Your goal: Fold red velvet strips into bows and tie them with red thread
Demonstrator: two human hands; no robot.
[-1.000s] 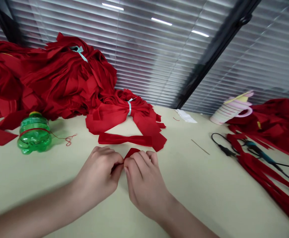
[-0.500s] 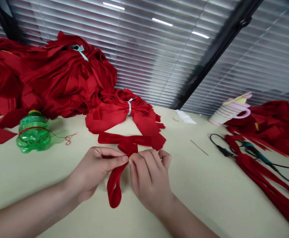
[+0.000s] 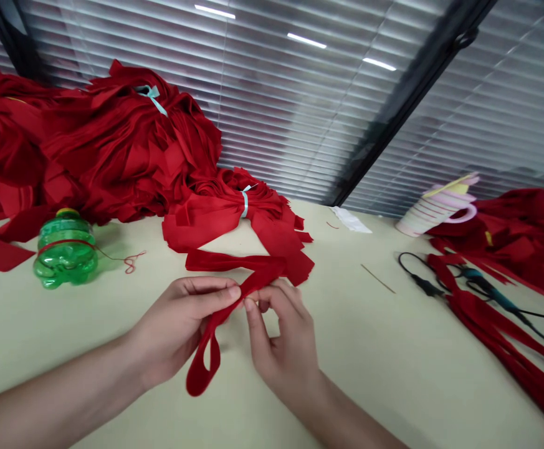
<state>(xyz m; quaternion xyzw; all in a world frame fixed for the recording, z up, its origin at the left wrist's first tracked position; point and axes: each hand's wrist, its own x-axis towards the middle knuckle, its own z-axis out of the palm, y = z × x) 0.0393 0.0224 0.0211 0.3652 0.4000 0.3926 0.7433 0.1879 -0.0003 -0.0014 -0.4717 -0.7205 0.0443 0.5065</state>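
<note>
Pinches a soft-looking, looped red fabric ribbon (image 3: 220, 313) mid-length in the left hand (image 3: 178, 323), above the pale cream tabletop (image 3: 416, 352), with unclear hold by the right hand (image 3: 286, 330); likely light, limp, best gripped there.

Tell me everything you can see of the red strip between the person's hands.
The red strip is a narrow, matt band that looks like soft cloth. It slants across the view; its near end doubles back into a rounded loop with a gap inside. The left hand pinches it near the middle, thumb on top. The right hand has fingertips at its edge, their grip unclear. Its far part overlaps, in view, another red piece; whether they touch cannot be told.
</note>
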